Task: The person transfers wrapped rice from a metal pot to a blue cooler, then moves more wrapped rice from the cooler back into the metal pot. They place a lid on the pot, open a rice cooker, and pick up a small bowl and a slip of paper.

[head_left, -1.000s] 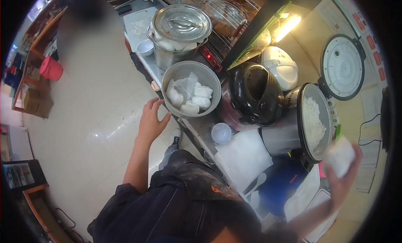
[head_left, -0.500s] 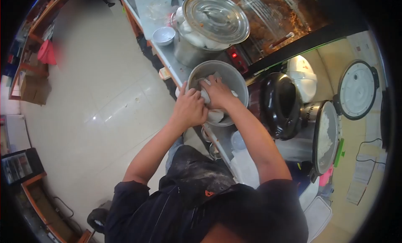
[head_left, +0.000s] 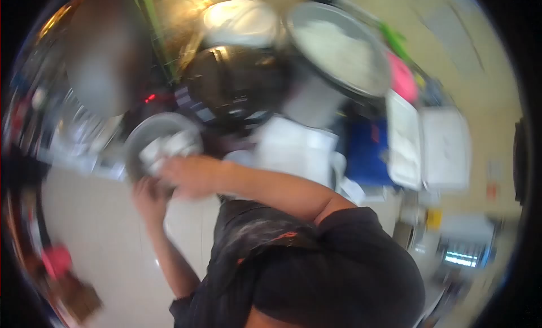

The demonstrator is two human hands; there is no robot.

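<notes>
A round grey metal pot (head_left: pixel 135 139) stands at the left of the view with white wrapped or bundled items (head_left: pixel 169 146) inside it. My left hand (head_left: pixel 151 199) is at the pot's near rim, its fingers smeared by motion. Over the pot's near right side is my right hand (head_left: pixel 192 175), beside the white items. Blur hides its fingers and whether it holds anything.
A black glossy cooker (head_left: pixel 237 85) stands behind the pot. Right of it is a large open pot of white rice (head_left: pixel 339 54). White sheets (head_left: pixel 293 150), an open white foam box (head_left: pixel 446 147) and a lit screen (head_left: pixel 462 257) are further right.
The view has swung to the right, so the pot and both hands now appear further left. My right hand has drawn back from inside the pot toward its near rim.
</notes>
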